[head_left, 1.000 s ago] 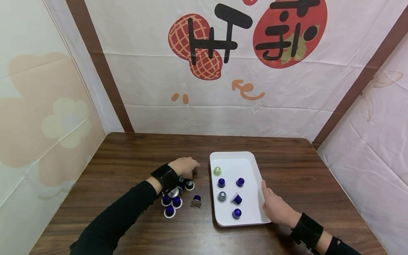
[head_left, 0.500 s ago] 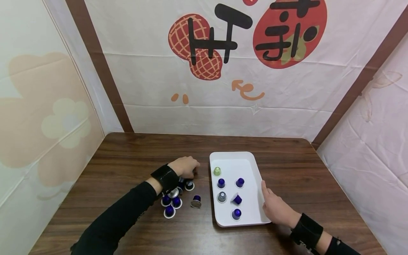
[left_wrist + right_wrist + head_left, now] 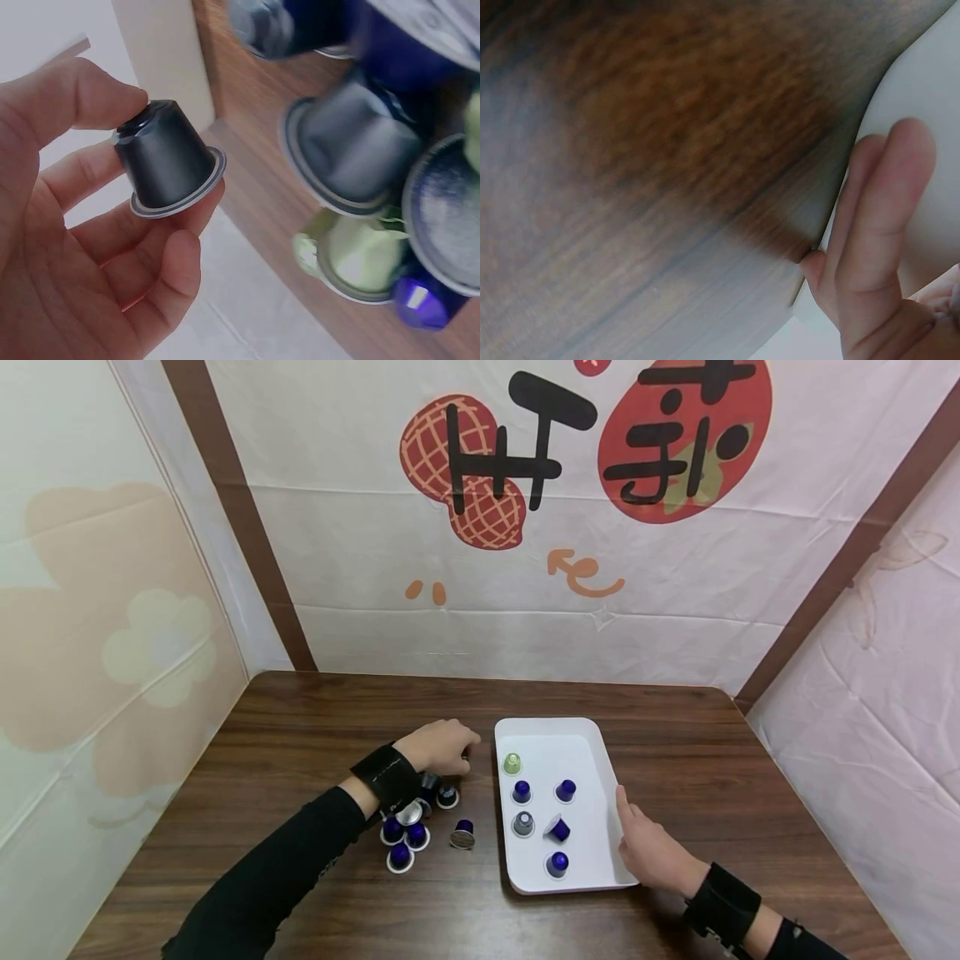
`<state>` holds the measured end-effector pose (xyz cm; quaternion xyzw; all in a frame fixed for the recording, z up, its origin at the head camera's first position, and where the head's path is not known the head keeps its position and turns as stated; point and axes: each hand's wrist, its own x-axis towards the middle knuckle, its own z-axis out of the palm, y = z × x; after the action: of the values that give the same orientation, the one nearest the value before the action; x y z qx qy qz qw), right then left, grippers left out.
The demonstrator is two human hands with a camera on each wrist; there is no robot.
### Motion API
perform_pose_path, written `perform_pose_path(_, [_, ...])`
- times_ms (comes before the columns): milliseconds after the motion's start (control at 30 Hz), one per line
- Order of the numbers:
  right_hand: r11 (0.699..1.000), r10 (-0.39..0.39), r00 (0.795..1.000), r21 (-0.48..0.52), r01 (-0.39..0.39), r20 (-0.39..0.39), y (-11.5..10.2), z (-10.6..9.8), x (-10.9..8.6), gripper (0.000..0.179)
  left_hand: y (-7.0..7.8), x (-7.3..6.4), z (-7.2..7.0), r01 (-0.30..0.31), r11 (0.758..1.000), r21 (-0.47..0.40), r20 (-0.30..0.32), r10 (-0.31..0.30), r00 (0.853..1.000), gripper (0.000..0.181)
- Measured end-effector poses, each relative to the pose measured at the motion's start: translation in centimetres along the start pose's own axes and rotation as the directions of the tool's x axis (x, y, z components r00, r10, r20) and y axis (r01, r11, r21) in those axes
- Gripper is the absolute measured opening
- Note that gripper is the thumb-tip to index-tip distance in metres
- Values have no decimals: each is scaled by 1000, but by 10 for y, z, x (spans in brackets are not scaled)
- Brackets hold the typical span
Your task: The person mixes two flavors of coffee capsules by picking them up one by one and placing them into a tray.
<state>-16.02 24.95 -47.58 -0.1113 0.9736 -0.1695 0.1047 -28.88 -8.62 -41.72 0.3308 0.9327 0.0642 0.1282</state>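
Observation:
My left hand [image 3: 444, 747] pinches a black coffee capsule [image 3: 169, 157] between thumb and fingers, its silver rim facing away from the thumb. The hand is just beyond a heap of coffee capsules, left of the white tray [image 3: 592, 752]. Close to that hand is another dark capsule [image 3: 447, 797]; blue capsules [image 3: 400, 857] sit nearer the front. Straight fingers of my right hand [image 3: 658, 847] rest along the tray's right edge. Inside the tray stand a green capsule [image 3: 512, 763], a grey capsule [image 3: 523, 823] and several blue ones; one blue capsule [image 3: 558, 830] lies tipped over.
Between heap and tray, a dark blue capsule [image 3: 462, 835] lies on its side on the wooden table [image 3: 337, 710]. In the left wrist view, a pale green capsule [image 3: 360, 259] shows among the heap. Printed cloth [image 3: 345, 552] hangs behind the table.
My left hand has lifted slightly away from the heap and shifted a little right, towards the tray. My right hand and the capsules in the tray stay as they were.

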Motion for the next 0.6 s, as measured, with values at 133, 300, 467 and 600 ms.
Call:
perform_pose_path(133, [1000,-10,1000,-3,10,-9,0,0,-1,74,8,0,-4,-24,1000,0,-35,24,999,20])
perform_pose_path(300, [1000,-15,1000,-2,15,-12,0,0,-1,74,20,1,-7,-68,998,16,-97,69,993,6])
perform_pose_path(467, [1000,-11,1000,2,11,-7,1,0,0,74,33,3,-9,-126,992,29,-140,129,982,11])
perform_pose_path(600, [1000,-9,1000,4,9,-8,1,0,0,74,43,5,-9,-165,986,35,-154,169,974,11])
